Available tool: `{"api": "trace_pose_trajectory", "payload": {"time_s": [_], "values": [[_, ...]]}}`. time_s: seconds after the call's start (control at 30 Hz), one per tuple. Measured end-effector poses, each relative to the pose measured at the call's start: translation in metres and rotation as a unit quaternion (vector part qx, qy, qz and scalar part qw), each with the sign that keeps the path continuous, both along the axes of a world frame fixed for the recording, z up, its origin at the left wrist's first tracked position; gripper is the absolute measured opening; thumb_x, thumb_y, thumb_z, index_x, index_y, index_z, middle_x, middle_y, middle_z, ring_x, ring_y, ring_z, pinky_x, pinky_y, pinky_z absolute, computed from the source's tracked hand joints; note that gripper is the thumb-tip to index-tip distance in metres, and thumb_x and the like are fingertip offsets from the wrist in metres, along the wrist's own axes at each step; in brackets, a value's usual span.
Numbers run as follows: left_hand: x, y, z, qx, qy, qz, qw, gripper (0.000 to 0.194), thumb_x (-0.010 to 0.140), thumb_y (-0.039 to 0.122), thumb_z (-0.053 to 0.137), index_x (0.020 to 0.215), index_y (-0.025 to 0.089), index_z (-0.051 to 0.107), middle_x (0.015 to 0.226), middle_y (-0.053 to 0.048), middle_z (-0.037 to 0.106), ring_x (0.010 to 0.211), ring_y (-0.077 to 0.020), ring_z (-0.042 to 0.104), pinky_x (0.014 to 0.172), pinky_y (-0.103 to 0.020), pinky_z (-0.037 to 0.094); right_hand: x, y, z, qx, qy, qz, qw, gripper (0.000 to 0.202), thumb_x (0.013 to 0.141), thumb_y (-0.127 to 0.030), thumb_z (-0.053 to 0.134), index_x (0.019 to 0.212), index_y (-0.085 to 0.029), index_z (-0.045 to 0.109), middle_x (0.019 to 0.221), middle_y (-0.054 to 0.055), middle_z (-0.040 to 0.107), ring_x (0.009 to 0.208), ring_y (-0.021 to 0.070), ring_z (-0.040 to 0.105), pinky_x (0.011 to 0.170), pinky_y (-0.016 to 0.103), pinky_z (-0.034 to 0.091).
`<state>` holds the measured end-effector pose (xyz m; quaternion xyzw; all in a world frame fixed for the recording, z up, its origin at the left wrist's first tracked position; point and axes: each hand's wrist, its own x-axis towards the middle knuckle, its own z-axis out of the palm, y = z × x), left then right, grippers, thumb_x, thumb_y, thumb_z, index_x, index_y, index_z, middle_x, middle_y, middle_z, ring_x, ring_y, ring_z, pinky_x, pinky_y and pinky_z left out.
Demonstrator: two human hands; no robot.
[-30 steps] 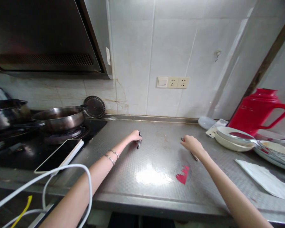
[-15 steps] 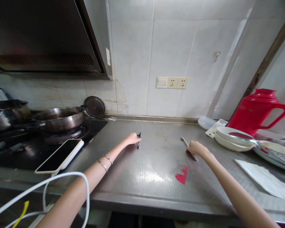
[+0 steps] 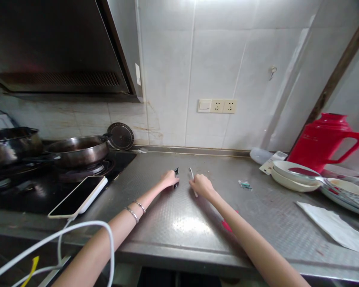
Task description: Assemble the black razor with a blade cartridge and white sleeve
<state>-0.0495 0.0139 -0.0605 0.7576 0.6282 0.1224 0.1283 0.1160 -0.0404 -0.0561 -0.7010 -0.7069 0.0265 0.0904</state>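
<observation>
My left hand (image 3: pixel 168 179) is closed on a small, slim black-and-silver item (image 3: pixel 176 178), held upright near the middle of the steel counter (image 3: pixel 155 223). Its exact kind is hard to make out. A short gap to the right, my right hand (image 3: pixel 202 185) grips a thin, light pen-like stick (image 3: pixel 191 173), whose ends stick out above and below the fingers. My right forearm partly covers a red paper scrap (image 3: pixel 226 226). Farther right on the counter lies a small clear packet with green in it (image 3: pixel 245 185).
A phone (image 3: pixel 79 197) with a white cable (image 3: pixel 109 239) lies by the stove at left, below a steel pan (image 3: pixel 80 151). At right stand a red thermos jug (image 3: pixel 323 139), stacked bowls (image 3: pixel 293 181) and a white napkin (image 3: pixel 332 225). The range hood (image 3: pixel 62 48) overhangs the left.
My right hand has moved left with the stick, close to my left hand. The small packet now shows where that hand was, and my forearm covers part of the red scrap.
</observation>
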Motion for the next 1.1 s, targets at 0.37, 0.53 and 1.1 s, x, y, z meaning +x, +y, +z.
{"api": "trace_pose_trajectory", "payload": {"time_s": [0.37,0.53,1.1], "values": [[0.006,0.001,-0.006,0.006,-0.008,0.026,1.0,0.024,0.067,0.038,0.058,0.069,0.015,0.064,0.072,-0.013,0.067,0.077,-0.0233,0.063,0.06,-0.026,0.041,-0.043,0.009,-0.004,-0.007,0.014,0.032,0.999,0.041,0.085,-0.039,0.036,0.097,-0.012,0.064,0.099,0.018,0.065,0.091,0.0263,0.062,0.072,0.032,0.047],[0.003,0.0,-0.005,0.003,-0.013,0.012,1.0,0.029,0.069,0.042,0.056,0.064,0.015,0.063,0.065,-0.012,0.065,0.07,-0.0221,0.062,0.057,-0.025,0.039,-0.036,0.006,-0.002,-0.006,0.015,0.04,0.999,0.044,0.084,-0.043,0.037,0.095,-0.012,0.066,0.097,0.019,0.066,0.09,0.025,0.062,0.071,0.029,0.045],[-0.051,0.033,-0.019,0.138,-0.093,0.074,0.983,0.033,0.081,0.029,0.038,0.061,0.013,0.059,0.062,-0.004,0.06,0.058,-0.0119,0.048,0.052,-0.021,0.025,0.263,0.002,-0.014,-0.015,0.168,0.004,0.986,0.062,0.063,-0.033,0.066,0.12,-0.011,0.053,0.122,0.016,0.054,0.109,0.026,0.052,0.09,0.03,0.041]]}}
